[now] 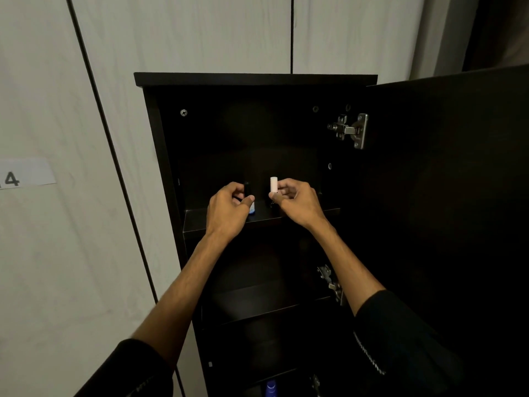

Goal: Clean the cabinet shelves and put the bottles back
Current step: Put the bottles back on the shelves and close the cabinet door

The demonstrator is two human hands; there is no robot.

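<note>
A tall dark cabinet (160,156) stands open in front of me. My left hand (227,209) grips a small dark-capped bottle with a blue base (251,210) that rests on the top shelf (197,220). My right hand (296,203) holds a second dark bottle with a white cap (274,184) just right of the first, its base at the same shelf. Both bottles stand upright and are mostly hidden by my fingers and the dark interior.
The cabinet door (446,196) hangs open to the right on metal hinges (350,130). Lower shelves (266,310) sit below, and a blue bottle (270,388) shows at the bottom. White panelled wall with a paper label (27,173) is on the left.
</note>
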